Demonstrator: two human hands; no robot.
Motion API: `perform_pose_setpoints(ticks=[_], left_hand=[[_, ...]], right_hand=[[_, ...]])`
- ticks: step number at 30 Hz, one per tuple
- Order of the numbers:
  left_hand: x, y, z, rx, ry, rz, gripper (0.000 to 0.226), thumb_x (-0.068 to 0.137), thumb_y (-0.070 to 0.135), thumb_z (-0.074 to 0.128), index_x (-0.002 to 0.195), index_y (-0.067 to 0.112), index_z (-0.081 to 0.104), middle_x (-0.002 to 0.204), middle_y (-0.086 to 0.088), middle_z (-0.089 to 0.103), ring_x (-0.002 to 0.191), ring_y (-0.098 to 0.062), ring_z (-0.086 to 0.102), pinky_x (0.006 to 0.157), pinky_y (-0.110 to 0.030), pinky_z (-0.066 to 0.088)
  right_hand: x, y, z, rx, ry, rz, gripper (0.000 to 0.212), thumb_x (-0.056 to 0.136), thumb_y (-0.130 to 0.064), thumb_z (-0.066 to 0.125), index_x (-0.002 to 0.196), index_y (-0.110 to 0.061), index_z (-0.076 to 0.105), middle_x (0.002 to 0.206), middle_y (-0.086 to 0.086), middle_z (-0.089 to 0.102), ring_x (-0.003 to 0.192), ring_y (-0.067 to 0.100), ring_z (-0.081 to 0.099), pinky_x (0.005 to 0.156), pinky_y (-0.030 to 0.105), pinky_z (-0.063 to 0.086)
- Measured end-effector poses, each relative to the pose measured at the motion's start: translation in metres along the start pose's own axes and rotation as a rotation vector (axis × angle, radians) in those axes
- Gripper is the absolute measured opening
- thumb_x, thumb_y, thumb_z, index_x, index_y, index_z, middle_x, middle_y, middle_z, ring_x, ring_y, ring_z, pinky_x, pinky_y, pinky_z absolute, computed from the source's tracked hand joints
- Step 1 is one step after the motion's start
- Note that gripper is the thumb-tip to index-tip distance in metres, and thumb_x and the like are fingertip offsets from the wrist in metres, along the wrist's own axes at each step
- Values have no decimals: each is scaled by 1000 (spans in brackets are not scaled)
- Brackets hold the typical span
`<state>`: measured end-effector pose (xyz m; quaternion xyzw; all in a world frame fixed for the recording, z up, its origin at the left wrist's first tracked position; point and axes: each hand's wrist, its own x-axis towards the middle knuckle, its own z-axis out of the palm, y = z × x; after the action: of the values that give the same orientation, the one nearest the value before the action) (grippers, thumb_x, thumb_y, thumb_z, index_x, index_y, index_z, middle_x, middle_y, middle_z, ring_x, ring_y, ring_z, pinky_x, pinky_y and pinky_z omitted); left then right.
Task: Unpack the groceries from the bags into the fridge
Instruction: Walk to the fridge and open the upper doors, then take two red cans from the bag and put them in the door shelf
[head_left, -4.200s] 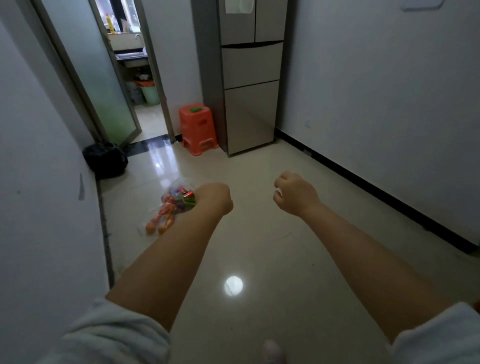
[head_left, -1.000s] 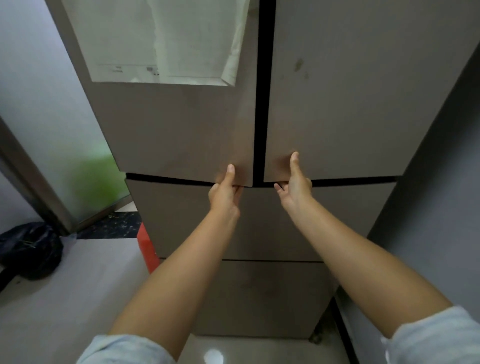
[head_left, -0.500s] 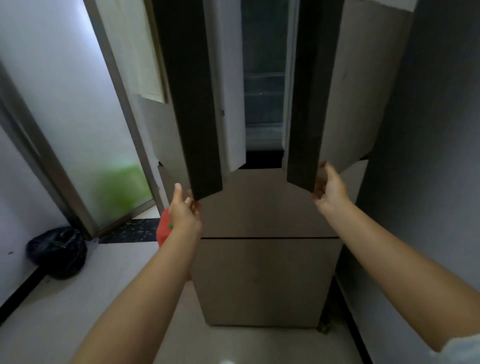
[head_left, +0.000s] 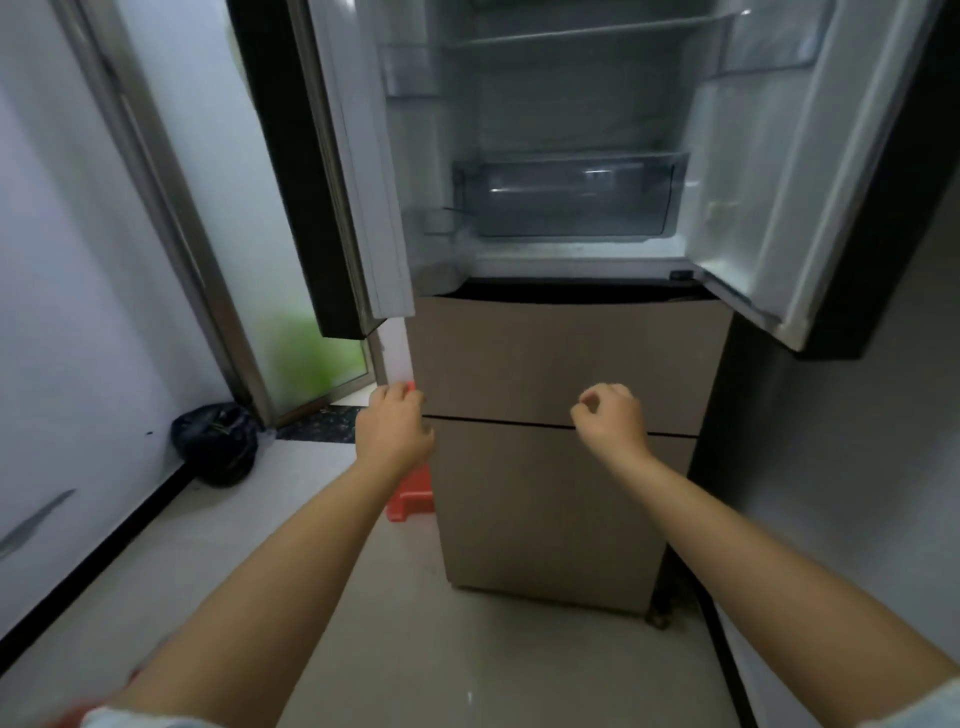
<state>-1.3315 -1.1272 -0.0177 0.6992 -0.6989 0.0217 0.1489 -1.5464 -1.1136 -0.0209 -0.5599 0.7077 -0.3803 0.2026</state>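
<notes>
left hand (head_left: 393, 432) and right hand (head_left: 613, 422) curled, apparently holding nothing | both below fridge (head_left: 566, 364) open doors, before its matte tan drawers | clear plastic crisper bin (head_left: 569, 195) inside | black bag (head_left: 215, 442) left of fridge

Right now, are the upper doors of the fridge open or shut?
Open. The left door and right door are both swung wide, so the shelf and clear drawer inside show.
</notes>
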Motion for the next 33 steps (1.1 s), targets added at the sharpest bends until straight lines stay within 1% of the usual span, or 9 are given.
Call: perform_pose_setpoints(ticks=[3, 5, 9, 12, 18, 21, 26, 30, 33], left_hand=[[-16, -25, -29, 136, 23, -2, 35, 92, 24, 48, 125, 11, 49, 133, -7, 51, 125, -28, 43, 95, -38, 41], [-30, -47, -45, 166, 20, -30, 30, 93, 21, 45, 121, 10, 48, 129, -9, 53, 120, -30, 46, 91, -39, 41], [-59, -106, -69, 211, 37, -90, 30, 94, 20, 44, 123, 11, 46, 129, -9, 53, 120, -31, 47, 91, -39, 41], [-83, -161, -82, 246, 13, -135, 30, 95, 21, 45, 123, 10, 46, 129, -10, 53, 120, -30, 47, 92, -39, 41], [-138, -294, -93, 356, -86, -204, 32, 97, 28, 41, 123, 8, 46, 127, -12, 52, 118, -30, 47, 91, -38, 41], [-158, -357, -94, 377, -133, -267, 34, 98, 29, 40, 124, 8, 46, 128, -12, 52, 119, -30, 47, 91, -38, 41], [-176, -446, -84, 399, -218, -391, 35, 98, 29, 39, 124, 7, 47, 128, -13, 52, 119, -30, 47, 91, -38, 42], [-174, -514, -66, 388, -292, -463, 32, 98, 28, 40, 121, 8, 48, 125, -12, 53, 115, -28, 49, 88, -37, 42], [-160, -568, -49, 378, -351, -521, 32, 98, 27, 40, 122, 8, 48, 126, -12, 52, 116, -29, 48, 89, -37, 42]], right_hand=[[-20, -41, 18, -169, -46, -222, 26, 89, -14, 47, 106, -3, 63, 121, 14, 57, 115, 29, 48, 97, 34, 39], [-34, -70, 34, -234, -64, -318, 28, 89, -16, 46, 110, -4, 60, 122, 13, 56, 116, 29, 47, 96, 36, 39], [-65, -126, 82, -357, -126, -464, 31, 89, -17, 46, 114, -4, 59, 124, 14, 55, 117, 31, 47, 96, 38, 39], [-93, -167, 128, -340, -181, -507, 30, 88, -16, 47, 111, -4, 61, 121, 17, 56, 116, 33, 49, 94, 41, 41], [-159, -241, 234, -298, -261, -614, 27, 84, -12, 47, 100, 1, 64, 112, 19, 59, 106, 35, 52, 83, 36, 42], [-191, -270, 289, -324, -333, -689, 27, 85, -14, 47, 104, -2, 63, 113, 18, 58, 107, 36, 51, 85, 37, 42], [-225, -309, 374, -384, -459, -805, 32, 89, -18, 46, 115, -5, 59, 125, 15, 55, 117, 33, 47, 93, 37, 41], [-234, -334, 447, -421, -571, -848, 32, 89, -19, 46, 114, -5, 59, 121, 15, 56, 111, 32, 51, 92, 39, 43], [-229, -352, 507, -437, -639, -866, 32, 89, -19, 46, 114, -5, 60, 120, 15, 56, 110, 32, 51, 91, 37, 43]])
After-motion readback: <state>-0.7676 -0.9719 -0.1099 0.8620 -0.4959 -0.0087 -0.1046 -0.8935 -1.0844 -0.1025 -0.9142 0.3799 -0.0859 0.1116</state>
